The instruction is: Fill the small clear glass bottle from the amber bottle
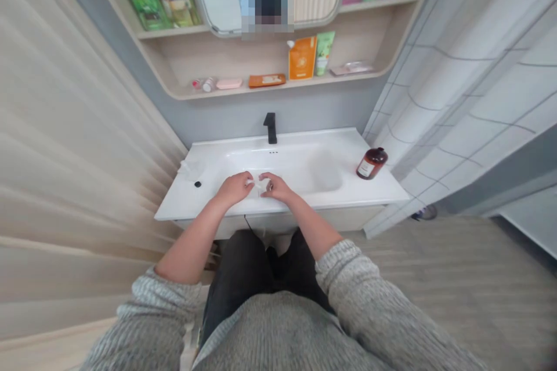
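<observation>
Two hands: the left hand (235,189) and the right hand (279,187) are bare and close to each other, over the front part of the basin (324,173)
Left fingers: narrow, in a pinch on one side of a small clear thing (260,186)
Right fingers: curled around the other side of it, with the thumb a little apart from the forefinger; something dark shows there, but I cannot tell what it is
Small clear thing: between both hands; too blurred to tell its kind, or if it is one piece or two
Tap (271,128): black, upright, behind the basin, apart from the hands
White counter (389,190): on the left, a crumpled clear piece (189,171) and, near it, a round black thing (198,184); on the right, a brown bottle (372,163) with a pale label, upright
Lower shelf (217,94): holds, among others, a pink case (229,84), a flat orange pack (267,80), an orange pouch (303,58) and a green tube (324,53)
</observation>
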The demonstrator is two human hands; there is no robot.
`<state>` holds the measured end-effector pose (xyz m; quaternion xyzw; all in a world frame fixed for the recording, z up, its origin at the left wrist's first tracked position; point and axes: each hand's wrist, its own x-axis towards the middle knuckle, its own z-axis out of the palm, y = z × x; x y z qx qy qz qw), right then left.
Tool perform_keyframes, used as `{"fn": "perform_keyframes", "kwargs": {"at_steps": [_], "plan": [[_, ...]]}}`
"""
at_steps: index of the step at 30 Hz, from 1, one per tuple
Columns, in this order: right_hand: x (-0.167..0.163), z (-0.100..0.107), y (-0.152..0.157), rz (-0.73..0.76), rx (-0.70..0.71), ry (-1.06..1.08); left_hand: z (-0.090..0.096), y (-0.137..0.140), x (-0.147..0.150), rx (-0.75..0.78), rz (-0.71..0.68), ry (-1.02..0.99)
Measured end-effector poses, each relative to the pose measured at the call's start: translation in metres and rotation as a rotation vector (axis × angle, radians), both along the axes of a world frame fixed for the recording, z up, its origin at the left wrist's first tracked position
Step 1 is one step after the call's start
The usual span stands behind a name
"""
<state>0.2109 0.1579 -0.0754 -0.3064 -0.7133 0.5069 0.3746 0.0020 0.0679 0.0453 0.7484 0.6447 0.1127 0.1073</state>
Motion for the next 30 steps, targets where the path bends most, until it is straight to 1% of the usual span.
{"fn": "perform_keyframes", "kwargs": {"at_steps": [4,8,10,12,13,15,17,19,21,23,26,28,30], "plan": [[-0.001,0.0,0.001,-0.005,-0.001,0.001,-0.005,0.001,0.0,0.052,-0.035,-0.04],[-0.001,-0.001,0.002,0.001,-0.011,0.001,-0.009,0.002,0.001,0.027,0.031,-0.065],[-0.001,-0.002,0.002,0.005,-0.016,0.003,-0.01,0.002,0.0,0.019,0.0,-0.071],[-0.001,-0.003,0.003,0.004,-0.02,0.009,-0.01,0.003,0.0,0.052,-0.044,-0.1],[-0.001,-0.003,0.003,0.005,-0.023,0.014,-0.01,0.003,0.0,0.068,-0.044,-0.123],[-0.001,-0.004,0.003,0.008,-0.029,0.022,-0.01,0.005,0.0,0.068,0.006,-0.155],[-0.001,-0.004,0.004,0.008,-0.034,0.024,-0.009,0.007,0.001,0.036,0.041,-0.156],[0.0,-0.003,0.004,0.006,-0.039,0.022,-0.009,0.009,0.001,0.026,0.01,-0.145],[0.0,-0.002,0.003,-0.003,-0.042,0.028,-0.009,0.01,0.001,0.047,-0.035,-0.152],[0.001,0.0,0.002,-0.012,-0.043,0.038,-0.009,0.01,0.0,0.065,-0.043,-0.178],[0.002,0.003,0.0,-0.014,-0.047,0.042,-0.006,0.01,-0.003,0.058,0.009,-0.204],[0.002,0.004,-0.001,-0.015,-0.053,0.039,-0.004,0.011,-0.004,0.031,0.051,-0.181],[0.002,0.004,-0.001,-0.011,-0.066,0.033,-0.002,0.011,-0.005,0.016,0.041,-0.158]]}}
